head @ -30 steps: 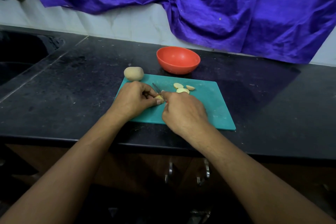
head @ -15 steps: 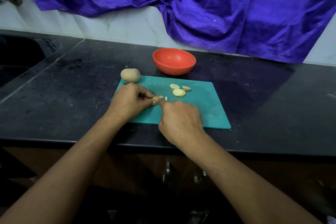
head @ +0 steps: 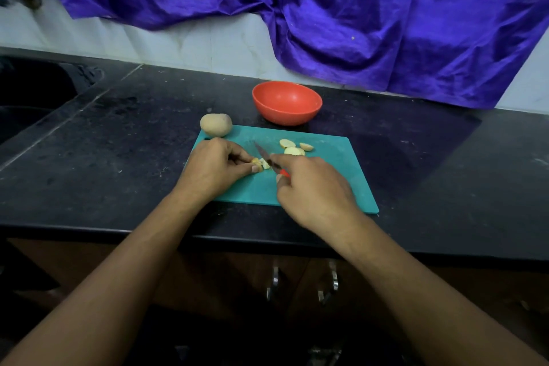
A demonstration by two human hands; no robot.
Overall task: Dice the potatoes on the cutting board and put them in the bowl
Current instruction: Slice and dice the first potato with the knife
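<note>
Near the cutting board's (head: pixel 326 178) middle, the left hand (head: pixel 214 171) pinches a potato piece (head: pixel 257 164). The right hand (head: pixel 315 192) grips the knife (head: pixel 265 157) against it. 3 slices (head: pixel 294 148) lie behind, the whole potato (head: pixel 216 125) sits on the far-left corner, and the bowl (head: pixel 287 104) stands beyond the far edge.

Nothing readable for you here: no text, labels, brands or numbers. The teal cutting board (head: pixel 332 148), red bowl (head: pixel 285 116), knife blade (head: pixel 263 154) and purple cloth (head: pixel 356 9) all show plain, unmarked surfaces.
</note>
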